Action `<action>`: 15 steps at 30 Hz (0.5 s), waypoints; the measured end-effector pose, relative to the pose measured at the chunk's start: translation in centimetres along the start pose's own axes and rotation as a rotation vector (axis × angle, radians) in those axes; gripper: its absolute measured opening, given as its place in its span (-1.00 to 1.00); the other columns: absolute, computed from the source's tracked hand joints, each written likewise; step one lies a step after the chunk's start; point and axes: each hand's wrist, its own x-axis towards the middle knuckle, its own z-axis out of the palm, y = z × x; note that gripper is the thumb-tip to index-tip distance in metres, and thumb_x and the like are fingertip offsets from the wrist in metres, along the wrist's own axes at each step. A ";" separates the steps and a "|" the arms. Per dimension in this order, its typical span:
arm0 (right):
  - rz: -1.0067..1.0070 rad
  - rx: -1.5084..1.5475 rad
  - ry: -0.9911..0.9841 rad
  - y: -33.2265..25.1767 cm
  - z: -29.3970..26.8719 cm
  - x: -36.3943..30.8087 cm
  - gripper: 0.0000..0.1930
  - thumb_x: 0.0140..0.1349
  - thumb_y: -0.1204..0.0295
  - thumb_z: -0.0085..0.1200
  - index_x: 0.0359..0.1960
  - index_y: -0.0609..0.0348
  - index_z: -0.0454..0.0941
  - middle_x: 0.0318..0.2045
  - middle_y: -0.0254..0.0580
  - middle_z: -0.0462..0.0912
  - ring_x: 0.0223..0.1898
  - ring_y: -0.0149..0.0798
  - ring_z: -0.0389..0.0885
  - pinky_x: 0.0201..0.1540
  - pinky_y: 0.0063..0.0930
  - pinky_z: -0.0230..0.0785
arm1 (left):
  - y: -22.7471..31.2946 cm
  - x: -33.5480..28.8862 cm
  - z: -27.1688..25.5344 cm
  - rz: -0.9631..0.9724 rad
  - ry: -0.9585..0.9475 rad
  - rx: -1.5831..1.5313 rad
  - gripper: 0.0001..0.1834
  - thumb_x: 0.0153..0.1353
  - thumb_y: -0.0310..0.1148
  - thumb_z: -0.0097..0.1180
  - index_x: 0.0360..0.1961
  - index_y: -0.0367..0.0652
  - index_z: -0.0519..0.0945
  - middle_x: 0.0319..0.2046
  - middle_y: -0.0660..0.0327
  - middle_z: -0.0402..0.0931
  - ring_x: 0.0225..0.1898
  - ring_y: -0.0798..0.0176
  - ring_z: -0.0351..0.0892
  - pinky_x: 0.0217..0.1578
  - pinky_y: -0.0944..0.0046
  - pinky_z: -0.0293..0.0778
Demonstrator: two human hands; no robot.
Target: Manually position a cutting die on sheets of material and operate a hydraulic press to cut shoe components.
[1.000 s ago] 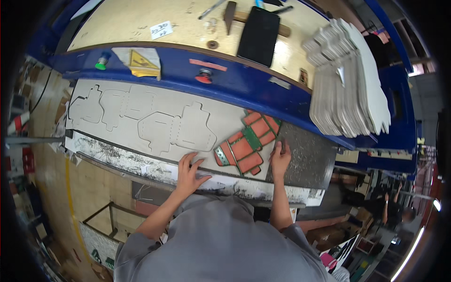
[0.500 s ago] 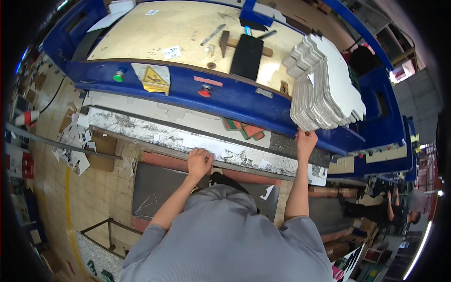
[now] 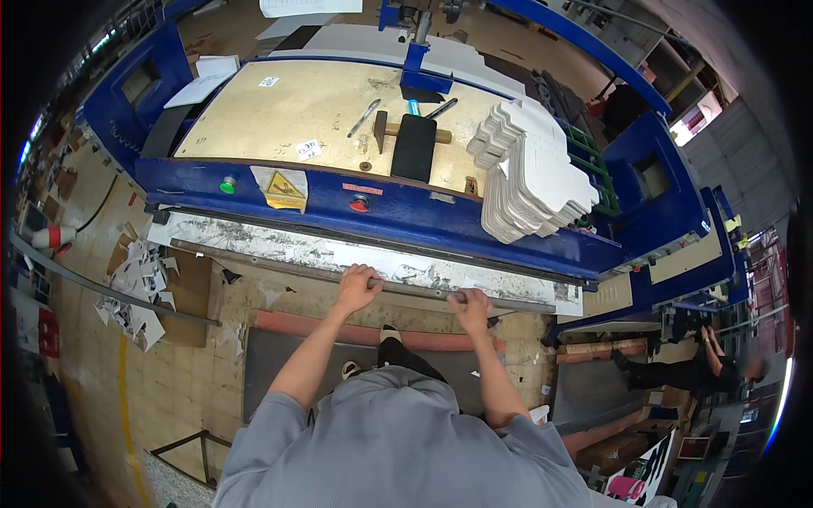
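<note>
My left hand (image 3: 359,288) is curled over the metal rail (image 3: 415,289) along the front edge of a long, scuffed white ledge (image 3: 330,251). Further right on that rail, my right hand (image 3: 472,310) has its fingers bent over the edge. The ledge runs below the blue front beam (image 3: 305,199) of a large machine. On the machine's wooden top (image 3: 279,110), near the right end, stands a tall stack of white die-cut sheets (image 3: 533,169).
A black phone (image 3: 413,148) lies over a hammer (image 3: 380,131) beside pens. A green button (image 3: 228,184) and a red button (image 3: 359,203) sit on the beam. White scraps (image 3: 140,288) fill a box at left. A person in dark clothes (image 3: 686,356) is far right.
My right hand has moved from below the stack down and left onto the rail. The ledge has gone in under the beam, hiding the white sheet and red-green pieces. The view has tilted up.
</note>
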 end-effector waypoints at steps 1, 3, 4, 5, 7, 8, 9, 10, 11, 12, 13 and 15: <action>-0.114 -0.116 0.105 0.0 0.6 -1.4 -0.56 0.02 0.17 0.35 -0.14 0.18 0.58 -0.20 -0.08 0.56 -0.05 -0.01 0.47 0.09 -0.15 0.26 | 0.4 -0.3 0.2 0.019 0.053 0.001 -0.79 0.10 -0.19 0.20 -0.39 -0.10 0.59 -0.33 0.20 0.52 -0.13 0.05 0.43 -0.04 0.08 0.29; -0.150 -0.190 0.134 0.3 1.1 -2.0 -0.46 -0.06 0.18 0.38 -0.03 0.04 0.51 -0.05 -0.15 0.43 0.15 -0.03 0.28 0.22 -0.08 0.01 | 1.0 -0.5 0.6 0.043 0.104 0.004 -0.79 0.11 -0.19 0.19 -0.37 -0.10 0.59 -0.31 0.18 0.51 -0.11 0.05 0.42 -0.02 0.07 0.29; -0.146 -0.187 0.136 0.0 1.1 -1.9 -0.46 -0.06 0.18 0.38 -0.03 0.04 0.51 -0.05 -0.15 0.43 0.15 -0.03 0.28 0.22 -0.08 0.01 | 1.4 -0.6 0.7 0.012 0.117 0.045 -0.79 0.13 -0.20 0.18 -0.34 -0.10 0.59 -0.28 0.15 0.50 -0.09 0.04 0.40 0.01 0.07 0.28; -0.116 -0.216 0.125 -0.3 1.2 -1.5 -0.49 -0.05 0.17 0.37 -0.06 0.05 0.52 -0.07 -0.15 0.45 0.12 -0.04 0.31 0.20 -0.09 0.03 | 1.7 -0.6 0.7 -0.019 0.130 0.086 -0.79 0.15 -0.21 0.17 -0.31 -0.11 0.59 -0.25 0.12 0.49 -0.07 0.03 0.39 0.04 0.07 0.27; -0.105 -0.258 0.121 -0.5 1.1 -1.0 -0.53 -0.01 0.14 0.35 -0.09 0.03 0.52 -0.10 -0.16 0.45 0.06 -0.07 0.35 0.15 -0.12 0.04 | 2.0 -0.2 0.3 -0.056 0.085 0.086 -0.77 0.15 -0.20 0.17 -0.30 -0.12 0.59 -0.23 0.11 0.49 -0.06 0.02 0.39 0.06 0.07 0.27; -0.106 -0.256 0.123 -0.4 0.9 -0.9 -0.53 -0.01 0.14 0.35 -0.09 0.03 0.52 -0.10 -0.16 0.45 0.06 -0.07 0.35 0.15 -0.12 0.04 | 2.2 0.0 0.1 -0.096 0.044 0.083 -0.76 0.15 -0.19 0.17 -0.29 -0.13 0.58 -0.21 0.09 0.49 -0.04 0.00 0.38 0.07 0.07 0.26; -0.103 -0.259 0.106 -0.3 0.6 -0.8 -0.54 0.00 0.14 0.34 -0.09 0.02 0.53 -0.10 -0.16 0.46 0.06 -0.08 0.35 0.14 -0.12 0.04 | 2.6 0.2 0.0 -0.094 0.046 0.084 -0.76 0.15 -0.19 0.17 -0.29 -0.13 0.58 -0.21 0.09 0.49 -0.04 0.00 0.38 0.07 0.07 0.26; -0.102 -0.261 0.084 -0.5 0.5 -0.8 -0.56 0.02 0.13 0.33 -0.09 0.00 0.54 -0.11 -0.17 0.46 0.05 -0.08 0.35 0.13 -0.12 0.05 | 2.6 0.1 0.0 -0.110 0.041 0.106 -0.74 0.14 -0.17 0.17 -0.28 -0.14 0.58 -0.21 0.09 0.49 -0.04 0.00 0.38 0.08 0.07 0.26; -0.105 -0.258 0.083 -0.6 0.3 -0.7 -0.56 0.02 0.13 0.33 -0.09 0.00 0.54 -0.11 -0.17 0.46 0.05 -0.08 0.35 0.13 -0.12 0.05 | 2.7 0.1 0.1 -0.125 0.037 0.127 -0.72 0.14 -0.15 0.18 -0.28 -0.15 0.58 -0.20 0.08 0.49 -0.04 0.00 0.38 0.09 0.08 0.25; -0.097 -0.268 0.085 -0.6 0.0 -0.5 -0.57 0.03 0.13 0.31 -0.10 0.02 0.54 -0.13 -0.15 0.46 0.03 -0.06 0.35 0.12 -0.10 0.05 | 2.9 0.2 0.2 -0.127 0.039 0.130 -0.72 0.14 -0.15 0.18 -0.28 -0.15 0.58 -0.20 0.08 0.49 -0.04 0.00 0.38 0.09 0.08 0.25; -0.085 -0.277 0.090 -0.8 -0.1 -0.5 -0.58 0.04 0.13 0.30 -0.12 0.05 0.55 -0.15 -0.13 0.46 0.01 -0.04 0.36 0.10 -0.08 0.05 | 3.0 0.5 0.3 -0.120 0.053 0.131 -0.69 0.14 -0.12 0.18 -0.28 -0.15 0.58 -0.21 0.08 0.49 -0.05 -0.02 0.38 0.07 0.07 0.26; -0.073 -0.272 0.086 -1.1 -0.3 -0.7 -0.58 0.04 0.13 0.30 -0.12 0.05 0.55 -0.15 -0.12 0.46 0.01 -0.04 0.35 0.09 -0.07 0.06 | 3.0 0.5 0.3 -0.107 0.065 0.135 -0.67 0.13 -0.10 0.19 -0.28 -0.15 0.58 -0.23 0.07 0.49 -0.07 -0.04 0.39 0.06 0.05 0.27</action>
